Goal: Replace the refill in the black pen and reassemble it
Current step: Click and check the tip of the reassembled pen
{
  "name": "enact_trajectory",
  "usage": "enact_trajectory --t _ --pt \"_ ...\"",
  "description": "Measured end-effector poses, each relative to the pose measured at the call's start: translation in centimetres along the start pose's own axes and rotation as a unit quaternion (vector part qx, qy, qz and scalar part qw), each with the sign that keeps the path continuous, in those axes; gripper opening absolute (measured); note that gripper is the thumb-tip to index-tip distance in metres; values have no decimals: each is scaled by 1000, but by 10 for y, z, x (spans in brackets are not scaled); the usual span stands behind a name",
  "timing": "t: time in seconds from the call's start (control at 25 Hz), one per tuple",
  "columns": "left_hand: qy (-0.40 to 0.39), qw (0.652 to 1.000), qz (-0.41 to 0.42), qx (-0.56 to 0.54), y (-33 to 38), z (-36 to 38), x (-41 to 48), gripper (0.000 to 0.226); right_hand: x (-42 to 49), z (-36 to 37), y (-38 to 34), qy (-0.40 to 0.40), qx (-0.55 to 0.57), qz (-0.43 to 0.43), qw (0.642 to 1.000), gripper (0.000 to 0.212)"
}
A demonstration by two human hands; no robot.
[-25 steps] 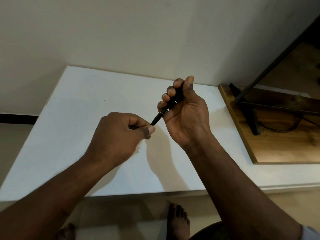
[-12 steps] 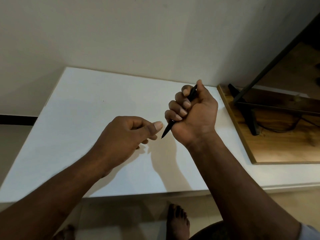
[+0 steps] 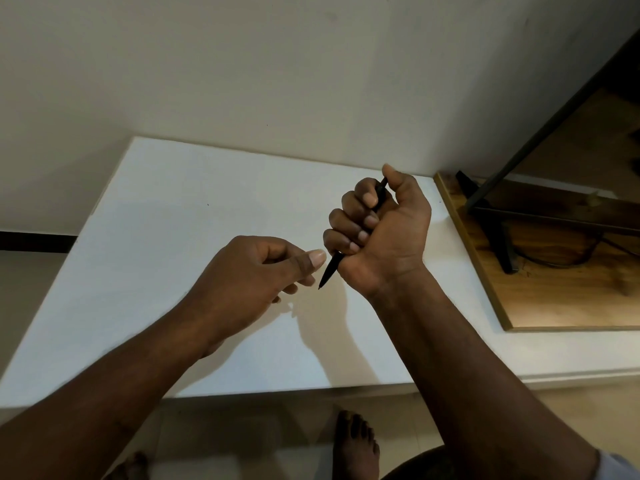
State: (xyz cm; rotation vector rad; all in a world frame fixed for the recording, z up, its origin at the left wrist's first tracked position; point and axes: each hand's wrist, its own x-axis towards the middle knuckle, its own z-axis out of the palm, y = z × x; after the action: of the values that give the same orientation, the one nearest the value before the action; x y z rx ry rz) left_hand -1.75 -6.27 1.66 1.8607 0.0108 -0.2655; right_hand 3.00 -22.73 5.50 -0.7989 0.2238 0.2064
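Observation:
The black pen stands tilted in my right hand, which grips its barrel in a fist above the white table. Its tip points down and left, and my thumb presses on its top end. Most of the barrel is hidden by my fingers. My left hand hovers just left of the pen tip, apart from it, with fingers loosely curled and the thumb stretched toward the pen. I see nothing held in it.
A wooden board with a black stand and a cable lies at the table's right end. The wall rises right behind the table. My bare feet are on the floor below the table's front edge.
My left hand let go of the pen tip and drew slightly away. My right hand closed into a fist round the barrel, moved right, and its thumb came onto the pen's top.

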Motion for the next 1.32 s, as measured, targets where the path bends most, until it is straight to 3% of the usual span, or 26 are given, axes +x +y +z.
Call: enact_trajectory --t 0.2,0.4,1.32 --pt "-6 1000 -6 -7 1 1 1 44 1 1 1 0 15 -5 1000 42" --pt "-8 1000 -13 -17 -1 1 3 31 1 0 1 1 28 -2 1000 42" --pt "-26 998 -29 -39 1 0 0 33 2 -3 -9 8 100 -34 994 40"
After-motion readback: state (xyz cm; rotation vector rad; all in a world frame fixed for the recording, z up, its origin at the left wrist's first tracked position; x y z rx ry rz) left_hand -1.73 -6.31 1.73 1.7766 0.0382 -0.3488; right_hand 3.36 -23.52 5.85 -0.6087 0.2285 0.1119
